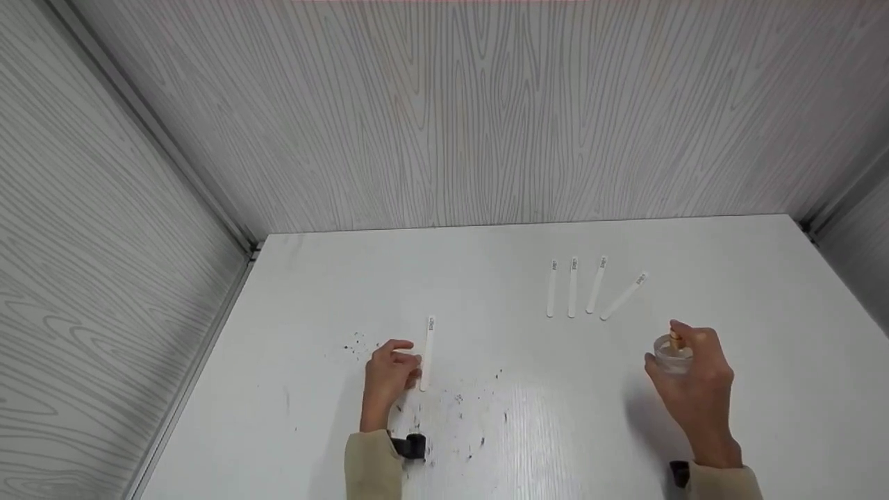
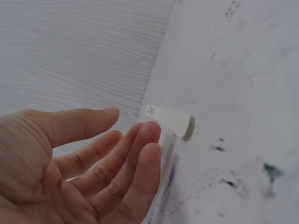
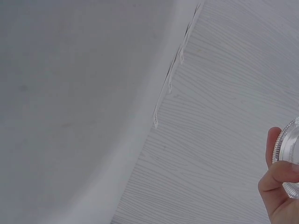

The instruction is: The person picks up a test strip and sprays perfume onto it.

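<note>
My left hand (image 1: 391,370) is beside a white flat stick (image 1: 428,353) with dark print at its far end. In the left wrist view the fingers (image 2: 148,172) are loosely bent with nothing between them, and the stick (image 2: 170,119) lies just beyond the fingertips. Whether they touch it I cannot tell. Over the table's right side, my right hand (image 1: 700,378) grips a small clear round container (image 1: 672,355) between thumb and fingers. Its ribbed rim (image 3: 278,148) shows at the right edge of the right wrist view; what it holds is unclear.
Several similar white sticks (image 1: 572,288) lie on the white table (image 1: 486,278) toward the back right, one slanted. Dark specks and smears (image 1: 458,399) mark the table near the left hand. Wood-grain panels (image 1: 472,111) wall the back and sides.
</note>
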